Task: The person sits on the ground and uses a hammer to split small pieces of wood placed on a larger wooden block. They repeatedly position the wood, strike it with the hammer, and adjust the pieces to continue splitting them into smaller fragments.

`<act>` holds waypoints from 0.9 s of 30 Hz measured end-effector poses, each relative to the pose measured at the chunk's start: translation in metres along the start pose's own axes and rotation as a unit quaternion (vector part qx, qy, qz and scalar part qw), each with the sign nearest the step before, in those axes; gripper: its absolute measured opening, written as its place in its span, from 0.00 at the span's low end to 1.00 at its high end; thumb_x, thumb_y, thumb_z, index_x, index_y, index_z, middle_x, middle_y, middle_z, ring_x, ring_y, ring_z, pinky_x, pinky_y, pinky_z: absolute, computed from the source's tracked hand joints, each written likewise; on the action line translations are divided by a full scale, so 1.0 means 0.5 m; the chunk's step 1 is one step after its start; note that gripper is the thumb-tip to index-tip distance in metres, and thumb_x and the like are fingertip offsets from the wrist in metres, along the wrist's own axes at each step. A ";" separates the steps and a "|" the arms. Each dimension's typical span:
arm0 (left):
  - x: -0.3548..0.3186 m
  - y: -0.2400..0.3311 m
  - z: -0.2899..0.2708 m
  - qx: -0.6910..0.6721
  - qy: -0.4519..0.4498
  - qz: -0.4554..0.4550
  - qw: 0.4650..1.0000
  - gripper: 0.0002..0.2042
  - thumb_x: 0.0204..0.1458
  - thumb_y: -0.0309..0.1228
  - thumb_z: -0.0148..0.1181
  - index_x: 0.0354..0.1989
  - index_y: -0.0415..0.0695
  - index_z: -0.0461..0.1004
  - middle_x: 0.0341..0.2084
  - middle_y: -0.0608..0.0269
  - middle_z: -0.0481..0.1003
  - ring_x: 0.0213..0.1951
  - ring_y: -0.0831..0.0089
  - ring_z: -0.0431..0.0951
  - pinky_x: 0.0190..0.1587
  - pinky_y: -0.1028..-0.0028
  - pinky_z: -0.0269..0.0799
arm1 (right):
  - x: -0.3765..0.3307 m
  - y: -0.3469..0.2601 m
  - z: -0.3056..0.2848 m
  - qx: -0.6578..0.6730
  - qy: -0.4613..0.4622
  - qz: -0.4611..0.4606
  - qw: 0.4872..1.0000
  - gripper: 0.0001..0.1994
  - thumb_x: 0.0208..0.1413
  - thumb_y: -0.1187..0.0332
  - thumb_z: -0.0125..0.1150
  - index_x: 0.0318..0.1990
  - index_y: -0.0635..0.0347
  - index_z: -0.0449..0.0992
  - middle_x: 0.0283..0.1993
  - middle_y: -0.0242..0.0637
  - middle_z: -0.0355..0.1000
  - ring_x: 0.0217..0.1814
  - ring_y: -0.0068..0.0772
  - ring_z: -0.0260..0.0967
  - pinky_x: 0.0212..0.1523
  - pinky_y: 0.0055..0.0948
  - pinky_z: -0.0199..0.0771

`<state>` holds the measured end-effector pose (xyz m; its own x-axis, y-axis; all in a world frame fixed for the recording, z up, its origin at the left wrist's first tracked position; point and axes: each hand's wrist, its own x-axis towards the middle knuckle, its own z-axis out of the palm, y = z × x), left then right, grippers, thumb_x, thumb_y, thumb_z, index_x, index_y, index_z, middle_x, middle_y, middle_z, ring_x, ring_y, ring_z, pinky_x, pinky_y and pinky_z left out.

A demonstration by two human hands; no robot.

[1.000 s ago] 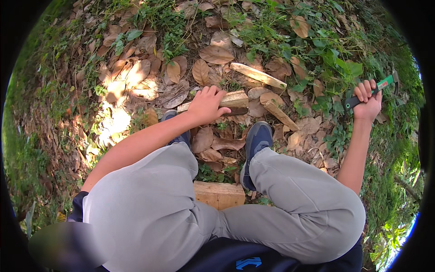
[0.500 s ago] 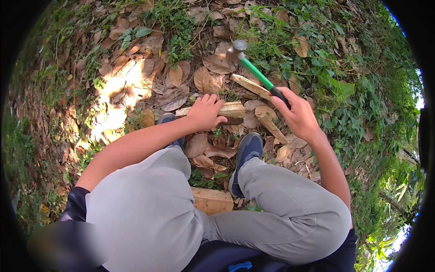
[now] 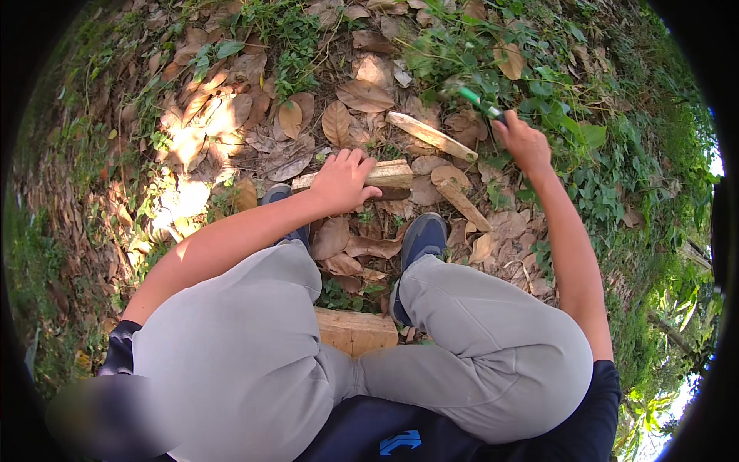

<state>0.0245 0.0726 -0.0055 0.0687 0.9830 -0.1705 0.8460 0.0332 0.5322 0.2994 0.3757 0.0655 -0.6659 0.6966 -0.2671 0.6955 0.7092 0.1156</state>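
My left hand point(image 3: 341, 182) grips a short split piece of wood point(image 3: 396, 175) lying crosswise in front of my feet. Its fingers reach over the far edge and the thumb stays on the near side; palm and wrist cover the wood's middle. Farther out to the right, my right hand point(image 3: 524, 144) is closed around the dark grip of a hammer point(image 3: 471, 96) with a green shaft. Blurred by motion, the hammer's head points away to the upper left, over green plants and apart from the wood.
A pale split stick point(image 3: 431, 136) lies beyond the held wood, and a shorter stick point(image 3: 464, 205) to its right. Between my legs is a wooden block point(image 3: 356, 331). My right shoe point(image 3: 423, 237) stands near the wood. Dry leaves point(image 3: 331, 237) and vines point(image 3: 573, 138) cover the ground.
My right hand has swung the hammer outward to the right and away from me. The left hand remains on the wood, shifted only slightly in the picture.
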 end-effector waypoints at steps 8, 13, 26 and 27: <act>0.018 0.001 0.011 -0.066 -0.038 0.014 0.997 0.30 0.57 0.48 0.66 0.63 0.43 0.70 0.54 0.54 0.70 0.58 0.55 0.69 0.60 0.56 0.64 | -0.941 0.925 -0.246 -0.255 -0.090 0.549 0.790 0.31 0.71 0.41 0.39 0.65 0.58 0.70 0.60 0.62 0.73 0.64 0.67 0.69 0.62 0.58 0.68; -0.008 -0.026 0.003 -0.044 -0.026 0.004 0.999 0.31 0.56 0.48 0.66 0.63 0.44 0.70 0.54 0.55 0.70 0.57 0.54 0.69 0.59 0.57 0.65 | -1.059 0.884 -0.182 -0.133 -0.004 0.574 0.808 0.27 0.72 0.50 0.43 0.67 0.60 0.69 0.57 0.62 0.73 0.58 0.70 0.70 0.56 0.58 0.70; -0.001 -0.010 0.004 -0.011 -0.015 0.017 1.000 0.32 0.54 0.50 0.68 0.62 0.45 0.71 0.51 0.56 0.70 0.54 0.55 0.70 0.57 0.57 0.67 | -0.387 0.109 -0.150 0.272 0.048 0.175 0.945 0.15 0.67 0.55 0.62 0.42 0.61 0.77 0.24 0.35 0.68 0.23 0.38 0.66 0.30 0.37 0.67; 0.000 -0.009 -0.001 -0.009 -0.017 0.014 1.000 0.32 0.54 0.50 0.68 0.62 0.45 0.71 0.51 0.56 0.70 0.54 0.55 0.71 0.57 0.57 0.68 | -0.336 0.054 -0.175 0.227 0.004 0.098 0.969 0.13 0.66 0.60 0.63 0.43 0.61 0.77 0.27 0.41 0.72 0.25 0.42 0.70 0.32 0.39 0.69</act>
<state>0.0205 0.0726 -0.0078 0.1100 0.9770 -0.1829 0.8338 0.0095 0.5520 0.4064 0.2870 0.1973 -0.5103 0.8150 -0.2746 0.8543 0.4437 -0.2708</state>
